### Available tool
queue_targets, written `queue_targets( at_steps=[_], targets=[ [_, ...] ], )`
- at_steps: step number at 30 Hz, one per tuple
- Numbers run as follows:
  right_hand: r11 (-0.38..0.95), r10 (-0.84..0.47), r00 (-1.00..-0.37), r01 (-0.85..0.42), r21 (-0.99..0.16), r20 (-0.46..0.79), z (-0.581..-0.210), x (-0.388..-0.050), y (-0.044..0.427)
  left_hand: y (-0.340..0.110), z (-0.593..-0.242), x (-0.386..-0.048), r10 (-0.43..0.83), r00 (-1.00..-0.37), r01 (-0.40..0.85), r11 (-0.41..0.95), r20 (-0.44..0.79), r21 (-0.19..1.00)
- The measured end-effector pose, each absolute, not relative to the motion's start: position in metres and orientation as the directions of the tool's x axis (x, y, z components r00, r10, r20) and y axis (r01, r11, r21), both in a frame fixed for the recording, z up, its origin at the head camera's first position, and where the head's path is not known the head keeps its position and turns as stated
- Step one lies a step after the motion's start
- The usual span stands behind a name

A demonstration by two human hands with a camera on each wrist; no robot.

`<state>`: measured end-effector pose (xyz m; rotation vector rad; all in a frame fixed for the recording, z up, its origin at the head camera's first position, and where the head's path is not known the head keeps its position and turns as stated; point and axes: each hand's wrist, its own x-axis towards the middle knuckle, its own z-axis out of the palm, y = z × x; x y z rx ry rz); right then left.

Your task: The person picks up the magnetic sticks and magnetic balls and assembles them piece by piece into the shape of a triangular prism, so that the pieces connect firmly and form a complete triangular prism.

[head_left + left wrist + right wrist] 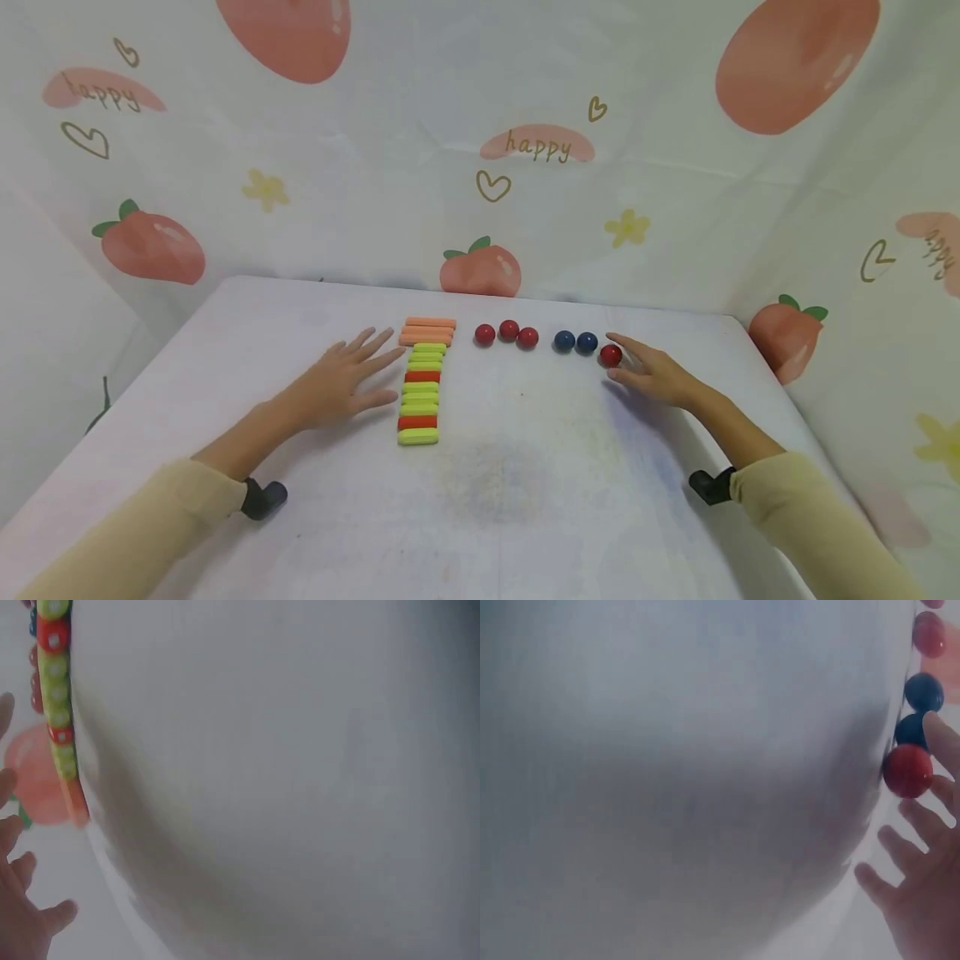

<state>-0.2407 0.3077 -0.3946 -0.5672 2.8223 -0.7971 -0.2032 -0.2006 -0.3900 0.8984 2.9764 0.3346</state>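
My left hand (337, 383), fingers spread, is just left of a column of yellow-green sticks (418, 410) and red sticks (422, 377); orange sticks (427, 331) lie at its far end. In the left wrist view the left hand (22, 900) holds nothing. Near the right-hand red ball (611, 356) is my right hand (652, 372), thumb and forefinger apart on either side of it. In the right wrist view, the right hand (922, 862) has its fingers extended beside that red ball (908, 771); whether they touch I cannot tell.
Two blue balls (576, 342) stand left of the right-hand red ball. Further left are three more red balls (509, 331). The white table (495, 533) reaches back to a patterned cloth (405, 208). Each wrist wears a black device (264, 498).
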Motion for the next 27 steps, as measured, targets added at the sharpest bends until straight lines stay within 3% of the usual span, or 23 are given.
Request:
queue_targets(
  at_steps=[5,12,19,27],
  targets=[
    [0.727,-0.409,-0.912,-0.338,-0.598,0.019,-0.397,-0.242,0.302,-0.187,-0.395,-0.189,0.582,-0.813,0.532,0.717,0.033,0.451],
    [0.732,-0.367,-0.929,-0.326,-0.599,0.057,-0.402,-0.244,0.297,-0.177,-0.400,-0.181,0.640,-0.765,0.540,0.583,0.066,0.607],
    [0.728,-0.355,-0.933,-0.315,-0.609,0.059,-0.402,-0.240,0.295,-0.174,-0.401,-0.178,0.647,-0.762,0.519,0.581,0.031,0.627],
    [0.730,-0.366,-0.930,-0.317,-0.606,0.046,-0.403,-0.237,0.296,-0.172,-0.403,-0.175,0.648,-0.759,0.571,0.619,0.062,0.539]
  ],
)
